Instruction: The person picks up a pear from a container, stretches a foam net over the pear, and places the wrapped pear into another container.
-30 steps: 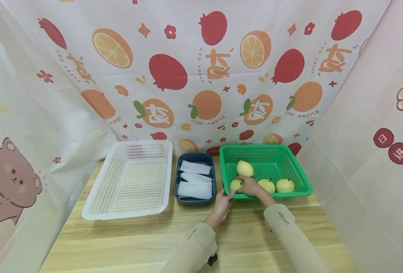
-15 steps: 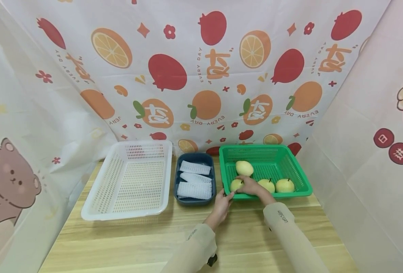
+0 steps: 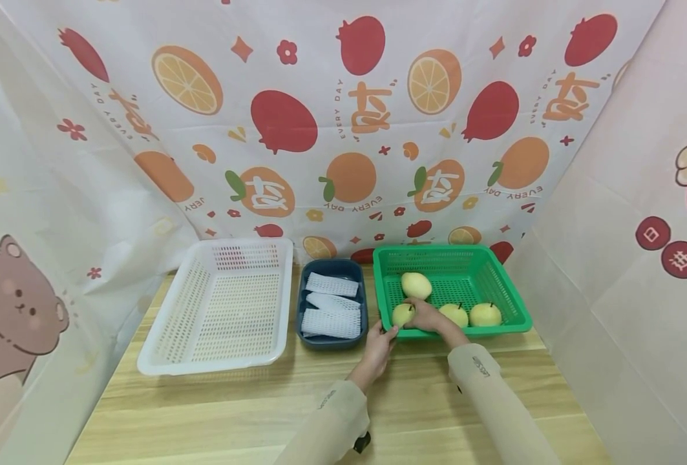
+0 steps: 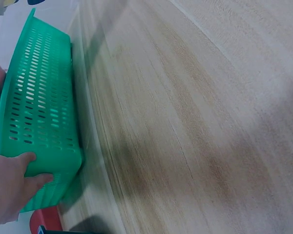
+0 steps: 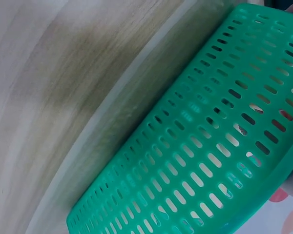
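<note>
A green perforated plastic basket (image 3: 449, 289) stands at the right of the table with several pale yellow pears in it. My left hand (image 3: 376, 352) grips the basket's near left corner, and the left wrist view shows its thumb and a finger on the outer wall (image 4: 53, 161). Reaching over the front rim, my right hand (image 3: 428, 317) holds the pear (image 3: 401, 314) in the near left corner. Another pear (image 3: 416, 285) lies behind it. Two more, a pear (image 3: 455, 316) and a pear (image 3: 486, 314), sit along the front wall. In the right wrist view the basket wall (image 5: 185, 161) hides most of that hand.
A blue-grey tray (image 3: 331, 344) beside the basket holds white foam net sleeves (image 3: 333, 323). A white perforated basket (image 3: 235, 316) stands at the left on the wooden table (image 3: 232, 413). Printed curtains (image 3: 343, 123) hang behind and along both sides.
Both hands keep nearly the same positions. The pear behind the held one has rolled slightly to a more sideways lie. The head view has shifted a little.
</note>
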Tool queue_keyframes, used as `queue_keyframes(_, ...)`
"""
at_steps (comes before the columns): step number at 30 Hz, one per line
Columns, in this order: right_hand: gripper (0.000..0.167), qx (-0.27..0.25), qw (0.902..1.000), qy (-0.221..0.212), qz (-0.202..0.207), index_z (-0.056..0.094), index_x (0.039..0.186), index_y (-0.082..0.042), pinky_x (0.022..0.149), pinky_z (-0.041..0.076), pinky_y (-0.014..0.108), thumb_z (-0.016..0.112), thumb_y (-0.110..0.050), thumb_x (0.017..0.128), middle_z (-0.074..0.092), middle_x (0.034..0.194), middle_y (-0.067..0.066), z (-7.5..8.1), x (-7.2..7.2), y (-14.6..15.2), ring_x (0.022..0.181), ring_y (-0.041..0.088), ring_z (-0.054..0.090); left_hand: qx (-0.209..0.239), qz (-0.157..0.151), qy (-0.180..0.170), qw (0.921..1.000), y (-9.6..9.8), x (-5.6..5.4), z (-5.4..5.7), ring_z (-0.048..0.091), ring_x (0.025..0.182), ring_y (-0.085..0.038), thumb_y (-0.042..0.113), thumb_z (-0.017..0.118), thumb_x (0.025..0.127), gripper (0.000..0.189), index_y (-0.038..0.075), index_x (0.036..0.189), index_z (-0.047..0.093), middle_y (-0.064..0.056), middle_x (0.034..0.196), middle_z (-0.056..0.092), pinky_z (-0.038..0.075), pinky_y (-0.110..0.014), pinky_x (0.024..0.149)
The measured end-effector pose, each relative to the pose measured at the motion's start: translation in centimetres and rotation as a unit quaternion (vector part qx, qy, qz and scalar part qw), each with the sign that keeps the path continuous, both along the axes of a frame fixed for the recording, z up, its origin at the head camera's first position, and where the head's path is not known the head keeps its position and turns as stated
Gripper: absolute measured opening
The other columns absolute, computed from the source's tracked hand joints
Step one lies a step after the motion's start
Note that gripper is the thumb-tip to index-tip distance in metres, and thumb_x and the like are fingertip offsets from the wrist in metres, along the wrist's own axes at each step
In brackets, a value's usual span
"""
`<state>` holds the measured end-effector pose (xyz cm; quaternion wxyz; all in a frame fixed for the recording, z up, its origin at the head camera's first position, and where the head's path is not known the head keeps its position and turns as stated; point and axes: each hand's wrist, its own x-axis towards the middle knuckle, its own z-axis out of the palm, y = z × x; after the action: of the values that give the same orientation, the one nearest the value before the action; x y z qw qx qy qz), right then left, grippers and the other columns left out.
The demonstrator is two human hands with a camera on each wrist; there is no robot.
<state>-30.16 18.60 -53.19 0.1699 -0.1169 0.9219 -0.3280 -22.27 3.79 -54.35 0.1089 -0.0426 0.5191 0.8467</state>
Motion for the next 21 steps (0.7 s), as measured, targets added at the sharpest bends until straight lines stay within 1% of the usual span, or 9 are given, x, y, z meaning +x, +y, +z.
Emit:
queue_keyframes(4, 0.064, 0.016, 0.9996, 0.024, 0.001, 0.043, 0.13, 0.006, 0.085, 0.043, 0.049, 0.073, -0.016, 0.078, 0.05, 0.122, 0.023, -0.11, 0.01, 0.07, 0.109, 0.038, 0.049, -0.004, 0.002, 0.002, 1.0, 0.01, 0.01, -0.1, 0.03, 0.125, -0.039, -0.002, 0.042, 0.095, 0.046, -0.017, 0.134, 0.023, -0.033, 0.136, 0.029, 0.027, -0.045, 0.101)
queue_keyframes(8, 0.066, 0.014, 0.9988, 0.047, -0.006, 0.042, 0.13, 0.008, 0.083, 0.044, 0.049, 0.073, -0.021, 0.079, 0.047, 0.118, 0.026, -0.02, 0.15, 0.16, 0.103, 0.037, 0.05, -0.011, 0.002, 0.002, 0.9999, 0.02, 0.07, -0.12, 0.031, 0.125, -0.039, -0.001, 0.042, 0.096, 0.046, -0.017, 0.134, 0.024, -0.032, 0.136, 0.03, 0.029, -0.044, 0.101)
queue_keyframes(12, 0.07, -0.008, 0.9978, 0.061, -0.024, 0.039, 0.132, 0.008, 0.078, 0.045, 0.048, 0.071, -0.024, 0.08, 0.044, 0.117, 0.027, -0.12, 0.21, 0.18, 0.097, 0.035, 0.052, -0.008, 0.001, 0.003, 1.0, 0.02, 0.09, -0.18, 0.029, 0.126, -0.039, -0.002, 0.041, 0.096, 0.046, -0.018, 0.135, 0.022, -0.032, 0.137, 0.028, 0.029, -0.043, 0.101)
queue_keyframes(14, 0.071, -0.026, 0.9969, 0.064, -0.036, 0.037, 0.134, 0.006, 0.079, 0.045, 0.047, 0.071, -0.026, 0.08, 0.043, 0.12, 0.026, -0.12, 0.24, 0.1, 0.099, 0.034, 0.051, -0.006, 0.001, 0.003, 1.0, -0.01, 0.09, -0.14, 0.029, 0.126, -0.039, -0.002, 0.041, 0.096, 0.046, -0.018, 0.135, 0.022, -0.032, 0.137, 0.028, 0.029, -0.043, 0.101)
queue_keyframes(19, 0.071, -0.069, 0.9923, 0.083, -0.06, 0.036, 0.131, 0.005, 0.078, 0.046, 0.046, 0.073, -0.026, 0.079, 0.043, 0.126, 0.024, 0.22, 0.3, -0.06, 0.102, 0.034, 0.051, -0.032, -0.007, 0.001, 0.9994, -0.15, -0.01, -0.02, 0.035, 0.123, -0.039, 0.001, 0.042, 0.096, 0.044, -0.015, 0.134, 0.027, -0.03, 0.134, 0.035, 0.029, -0.046, 0.101)
queue_keyframes(21, 0.071, -0.076, 0.9906, 0.093, -0.065, 0.037, 0.131, 0.004, 0.077, 0.046, 0.046, 0.073, -0.027, 0.078, 0.044, 0.126, 0.023, 0.43, 0.31, -0.09, 0.103, 0.034, 0.051, -0.057, -0.002, 0.001, 0.9984, -0.21, -0.14, -0.01, 0.035, 0.123, -0.038, 0.003, 0.046, 0.095, 0.047, -0.014, 0.135, 0.028, -0.029, 0.135, 0.036, 0.03, -0.046, 0.1)
